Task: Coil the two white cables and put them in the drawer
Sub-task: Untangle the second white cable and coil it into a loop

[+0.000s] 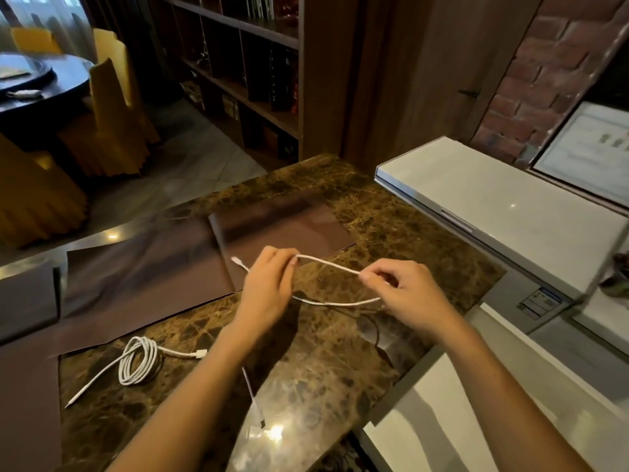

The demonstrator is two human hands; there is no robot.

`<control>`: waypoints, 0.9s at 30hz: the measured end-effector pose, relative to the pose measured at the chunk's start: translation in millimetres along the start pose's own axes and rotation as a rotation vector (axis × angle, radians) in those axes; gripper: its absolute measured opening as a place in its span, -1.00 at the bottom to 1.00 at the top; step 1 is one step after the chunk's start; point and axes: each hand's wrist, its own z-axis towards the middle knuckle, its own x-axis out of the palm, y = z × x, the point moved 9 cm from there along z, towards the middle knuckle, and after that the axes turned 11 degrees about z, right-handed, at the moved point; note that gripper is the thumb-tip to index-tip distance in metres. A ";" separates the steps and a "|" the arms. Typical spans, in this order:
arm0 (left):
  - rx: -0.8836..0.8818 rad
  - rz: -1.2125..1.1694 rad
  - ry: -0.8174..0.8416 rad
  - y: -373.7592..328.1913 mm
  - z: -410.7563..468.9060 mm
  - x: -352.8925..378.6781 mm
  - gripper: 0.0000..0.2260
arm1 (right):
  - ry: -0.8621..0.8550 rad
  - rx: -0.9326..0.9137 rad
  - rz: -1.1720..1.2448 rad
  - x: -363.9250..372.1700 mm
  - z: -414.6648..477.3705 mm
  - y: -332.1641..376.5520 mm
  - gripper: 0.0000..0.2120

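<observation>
White cable [326, 264] stretched left-to-right between your left hand [269, 284] and right hand [405, 294], both pinching it.

Both bare forearms reach forward, converging. The left hand [269, 284] is curled, its thumb and forefinger pinched together at its far tip. The right hand [405, 294], just beside it, pinches likewise, knuckles up, remaining fingers curled.
</observation>
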 end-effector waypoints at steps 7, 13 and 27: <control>-0.314 0.002 0.009 65.4 37.4 -21.9 -0.77 | -0.186 0.019 0.040 -75.4 -20.6 -20.0 -0.81; -0.067 0.145 0.142 15.4 17.6 -7.1 -0.58 | -0.176 0.015 0.155 -56.3 -23.7 -22.2 -0.81; 0.154 -0.095 0.050 -47.0 6.3 -24.3 -0.80 | 0.003 0.115 0.505 13.2 -6.1 -0.5 -0.75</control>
